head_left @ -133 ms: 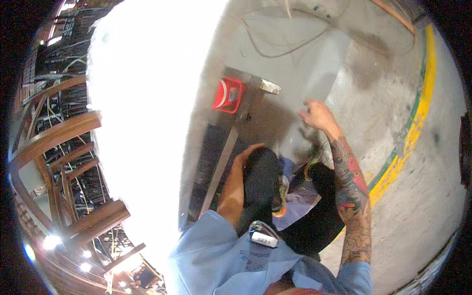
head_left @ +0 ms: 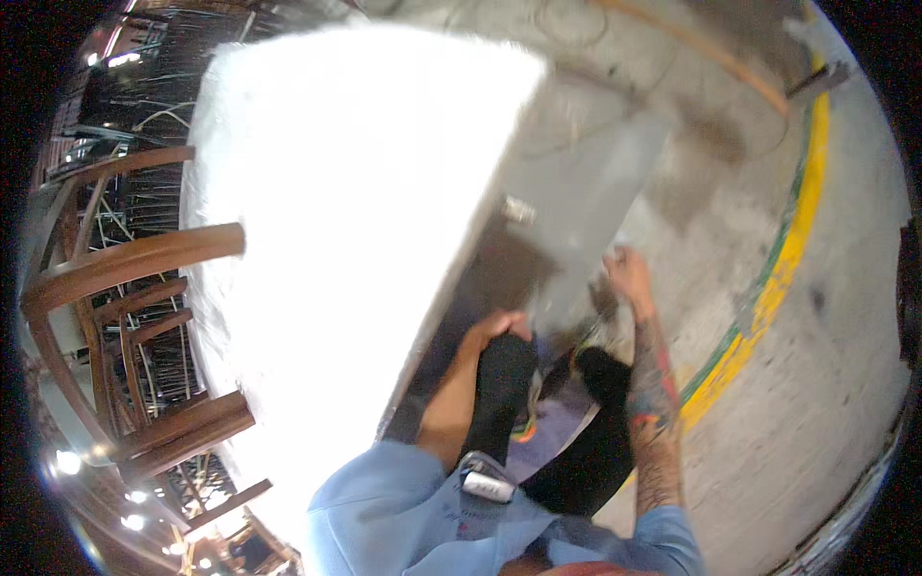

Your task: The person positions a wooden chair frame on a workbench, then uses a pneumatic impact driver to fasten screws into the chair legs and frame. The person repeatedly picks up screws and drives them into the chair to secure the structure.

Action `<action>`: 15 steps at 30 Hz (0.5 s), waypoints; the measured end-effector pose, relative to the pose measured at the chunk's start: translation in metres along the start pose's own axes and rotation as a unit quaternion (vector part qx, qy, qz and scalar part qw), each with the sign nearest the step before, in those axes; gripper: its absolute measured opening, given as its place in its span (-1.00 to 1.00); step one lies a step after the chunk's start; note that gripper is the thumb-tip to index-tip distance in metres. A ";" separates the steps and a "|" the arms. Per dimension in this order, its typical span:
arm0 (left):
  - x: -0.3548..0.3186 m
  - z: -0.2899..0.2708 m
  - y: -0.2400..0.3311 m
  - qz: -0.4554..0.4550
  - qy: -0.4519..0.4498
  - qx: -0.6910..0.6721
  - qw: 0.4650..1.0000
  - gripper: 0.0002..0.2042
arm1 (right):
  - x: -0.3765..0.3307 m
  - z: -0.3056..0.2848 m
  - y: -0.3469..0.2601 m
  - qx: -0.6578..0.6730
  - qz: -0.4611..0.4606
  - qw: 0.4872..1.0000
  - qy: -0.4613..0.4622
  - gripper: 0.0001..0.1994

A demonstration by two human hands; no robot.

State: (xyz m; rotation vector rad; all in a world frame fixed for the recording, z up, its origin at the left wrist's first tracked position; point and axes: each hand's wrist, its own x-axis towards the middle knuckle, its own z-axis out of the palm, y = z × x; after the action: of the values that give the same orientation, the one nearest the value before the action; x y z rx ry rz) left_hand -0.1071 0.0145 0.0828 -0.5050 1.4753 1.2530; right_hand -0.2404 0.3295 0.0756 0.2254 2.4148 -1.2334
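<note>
My left hand (head_left: 506,324) rests over my left knee (head_left: 507,360), its fingers laid loosely across the dark trouser leg. Out past my right knee, my right hand (head_left: 626,276) hangs above the floor, blurred, with its fingers loosely bent and apart; I see nothing in it. A large, glaring white surface (head_left: 336,221) fills the space to my left. Just beyond its edge, a small crumpled silvery piece (head_left: 520,209) lies near a grey flat sheet (head_left: 586,173) on the floor.
A yellow and green floor line (head_left: 788,259) curves along the right. Brown curved wooden frames (head_left: 134,264) stand at the far left. A thin brownish strip (head_left: 711,53) lies at the far right, and a white tag device (head_left: 488,487) hangs on my blue shirt.
The view has shifted, and the white surface now hides the red container that showed earlier. My right hand has come nearer to me and lower. My left hand stays at the knee.
</note>
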 end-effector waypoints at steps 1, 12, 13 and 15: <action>-0.015 0.025 0.024 -0.017 0.021 0.007 1.000 -0.54 | -0.017 0.000 0.037 -0.008 -0.017 0.993 0.118 -0.53; -0.257 0.160 0.102 0.159 0.034 0.016 0.987 -0.68 | -0.280 -0.177 -0.012 0.202 0.263 0.934 0.135 -0.77; -0.293 0.159 0.113 0.154 0.071 0.041 0.985 -0.68 | -0.293 -0.192 -0.023 0.183 0.252 0.936 0.167 -0.79; -0.371 0.147 0.129 0.152 0.094 0.022 0.984 -0.71 | -0.298 -0.228 -0.068 0.169 0.221 0.935 0.222 -0.77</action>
State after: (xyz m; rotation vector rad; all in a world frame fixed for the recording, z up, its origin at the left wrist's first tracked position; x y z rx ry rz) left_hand -0.0278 0.0763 0.4897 -0.3851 1.7854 1.4366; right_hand -0.0610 0.4859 0.3735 1.1952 2.2785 -1.4806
